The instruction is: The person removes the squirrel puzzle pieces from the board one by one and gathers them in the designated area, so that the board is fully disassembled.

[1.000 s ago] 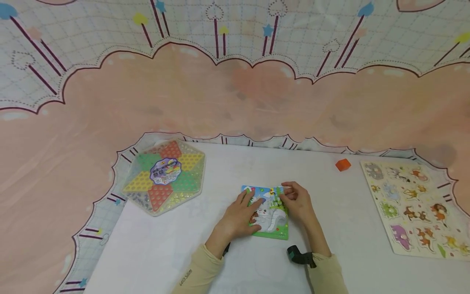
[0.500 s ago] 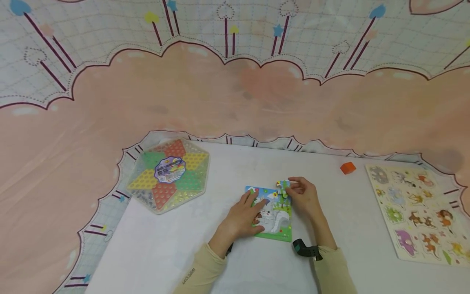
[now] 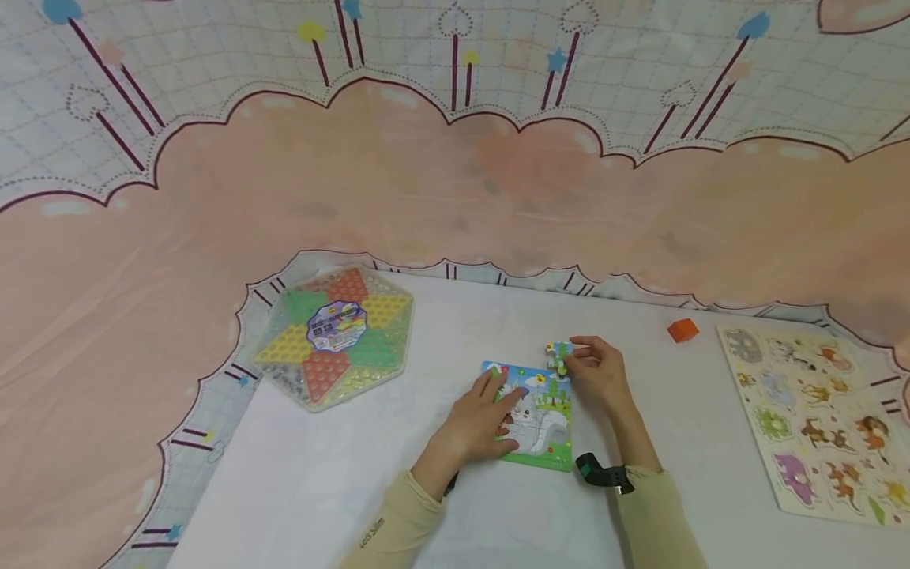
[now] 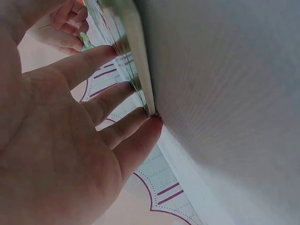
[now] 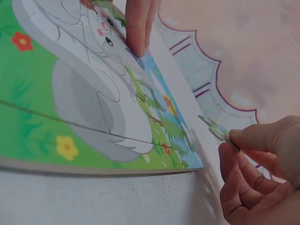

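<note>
A jigsaw puzzle (image 3: 554,457) with a grey squirrel on green grass lies flat on the white table. My left hand (image 3: 472,420) rests on its left part, fingers spread; in the left wrist view the fingertips (image 4: 131,88) touch its surface and edge. Between thumb and fingers, my right hand (image 3: 603,378) pinches a jigsaw piece (image 3: 558,357) at the puzzle's far right corner. The right wrist view has this blue-green piece (image 5: 215,129) raised and apart from the board. Part of the picture is hidden beneath my left hand.
A hexagonal Chinese checkers set (image 3: 387,348) under clear plastic lies at the left. Far right is a wooden board with animal pictures (image 3: 764,474). An orange block (image 3: 682,330) stands near the table's back edge, before a patterned cloth (image 3: 426,190).
My right hand has lifted the jigsaw piece off the puzzle's upper right area and carried it away towards the far edge. The left hand has stayed on the puzzle. The head view has shifted slightly.
</note>
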Tool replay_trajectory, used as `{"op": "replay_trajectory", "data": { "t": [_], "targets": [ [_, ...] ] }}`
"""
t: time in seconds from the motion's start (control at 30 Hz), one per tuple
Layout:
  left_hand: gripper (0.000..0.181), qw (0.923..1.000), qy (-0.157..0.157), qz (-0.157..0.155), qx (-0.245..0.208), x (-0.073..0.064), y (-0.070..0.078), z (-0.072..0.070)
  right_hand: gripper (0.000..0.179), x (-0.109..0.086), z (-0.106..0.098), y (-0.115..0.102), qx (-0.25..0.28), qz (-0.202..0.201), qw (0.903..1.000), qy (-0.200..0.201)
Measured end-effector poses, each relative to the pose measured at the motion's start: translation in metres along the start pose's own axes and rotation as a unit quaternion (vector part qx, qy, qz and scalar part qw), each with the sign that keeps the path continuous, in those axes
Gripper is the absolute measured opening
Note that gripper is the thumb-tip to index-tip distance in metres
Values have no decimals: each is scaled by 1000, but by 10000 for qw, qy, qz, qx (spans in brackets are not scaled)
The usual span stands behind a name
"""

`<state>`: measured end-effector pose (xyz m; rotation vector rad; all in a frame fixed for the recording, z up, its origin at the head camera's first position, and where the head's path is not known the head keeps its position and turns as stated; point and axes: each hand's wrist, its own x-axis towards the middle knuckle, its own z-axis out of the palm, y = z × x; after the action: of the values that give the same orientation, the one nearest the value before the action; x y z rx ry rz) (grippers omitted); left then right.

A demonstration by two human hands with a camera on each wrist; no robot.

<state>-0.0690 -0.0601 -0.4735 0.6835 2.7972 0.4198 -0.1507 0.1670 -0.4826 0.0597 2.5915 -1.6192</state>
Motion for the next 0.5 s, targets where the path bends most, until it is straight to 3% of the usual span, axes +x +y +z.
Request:
{"op": "replay_trajectory", "data": {
  "t": [0.5],
  "targets": [
    [74, 10000, 15, -14, 72, -1, 2, -2, 35, 15, -2, 3, -63, -29, 10000, 41]
  ]
}}
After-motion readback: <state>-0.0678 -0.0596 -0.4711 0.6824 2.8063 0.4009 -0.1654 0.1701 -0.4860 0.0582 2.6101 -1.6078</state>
